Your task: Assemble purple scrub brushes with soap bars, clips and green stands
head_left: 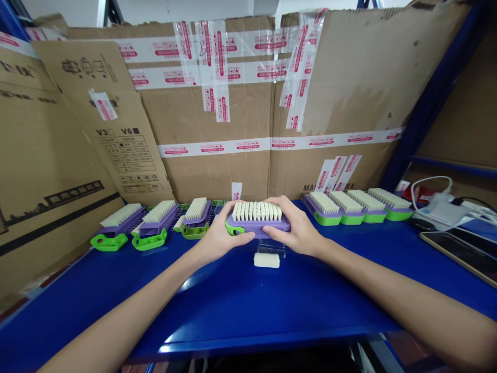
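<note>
Above the middle of the blue table, both hands hold a purple brush (264, 226) with cream bristles facing up and a green part at its left end. My left hand (223, 234) grips the left end, its thumb along the lower front edge. My right hand (295, 228) is closed round the right end, with the thumb on the front side. Just below the brush, a cream block (266, 260) lies on the table. Behind that block is a clear plastic piece (274, 247), partly hidden by the brush and right hand.
Purple brushes with green parts (149, 239) stand at the left on the blue table (233, 311). Several purple-and-green brushes (351, 217) are lined up at the right. Farther right are a phone (462, 254) and white cables (442, 204). Taped cardboard (217, 114) walls the back.
</note>
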`<state>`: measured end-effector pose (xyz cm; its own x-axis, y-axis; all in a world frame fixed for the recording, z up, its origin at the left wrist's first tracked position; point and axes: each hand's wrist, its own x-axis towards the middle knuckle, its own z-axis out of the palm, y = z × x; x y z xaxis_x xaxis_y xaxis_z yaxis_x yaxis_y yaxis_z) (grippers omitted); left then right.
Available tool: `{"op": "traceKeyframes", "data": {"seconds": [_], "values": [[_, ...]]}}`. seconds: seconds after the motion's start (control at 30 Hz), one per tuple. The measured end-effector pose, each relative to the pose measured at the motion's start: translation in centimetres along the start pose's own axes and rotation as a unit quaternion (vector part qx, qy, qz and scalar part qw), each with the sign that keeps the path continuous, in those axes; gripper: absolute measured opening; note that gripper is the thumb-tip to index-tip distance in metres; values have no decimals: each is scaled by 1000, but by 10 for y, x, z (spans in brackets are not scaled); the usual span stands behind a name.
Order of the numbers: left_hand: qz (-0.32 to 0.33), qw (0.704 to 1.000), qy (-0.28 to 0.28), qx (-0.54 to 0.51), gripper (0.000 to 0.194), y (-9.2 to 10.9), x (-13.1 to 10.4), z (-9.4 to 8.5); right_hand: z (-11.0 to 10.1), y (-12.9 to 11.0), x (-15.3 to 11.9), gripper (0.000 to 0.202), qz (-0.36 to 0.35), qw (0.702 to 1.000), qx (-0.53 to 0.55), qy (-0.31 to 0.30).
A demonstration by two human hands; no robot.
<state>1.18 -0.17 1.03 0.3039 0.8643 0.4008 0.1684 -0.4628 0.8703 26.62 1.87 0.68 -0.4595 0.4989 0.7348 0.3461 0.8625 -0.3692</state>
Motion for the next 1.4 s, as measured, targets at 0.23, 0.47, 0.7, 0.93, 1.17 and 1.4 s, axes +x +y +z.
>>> {"op": "traceKeyframes", "data": {"seconds": [0.23,0.47,0.7,0.93,1.17,1.4], "values": [[-4,1000,-8,-13,76,0,-1,2,2,1,-1,50,-10,1000,-1,0],[7,1000,-10,-23,76,-5,-2,1,2,0,0,49,-19,1000,-8,4],[20,1000,-11,-6,71,-9,0,1,-2,3,1,51,-30,999,-18,-13],[34,999,-7,42,74,-11,-1,0,-7,8,2,58,-56,996,-54,-46],[108,985,25,132,69,-5,-3,1,-11,6,4,67,-96,989,-104,-51],[168,963,32,208,74,-6,-5,-5,-10,7,4,80,-161,974,-153,-29]]}}
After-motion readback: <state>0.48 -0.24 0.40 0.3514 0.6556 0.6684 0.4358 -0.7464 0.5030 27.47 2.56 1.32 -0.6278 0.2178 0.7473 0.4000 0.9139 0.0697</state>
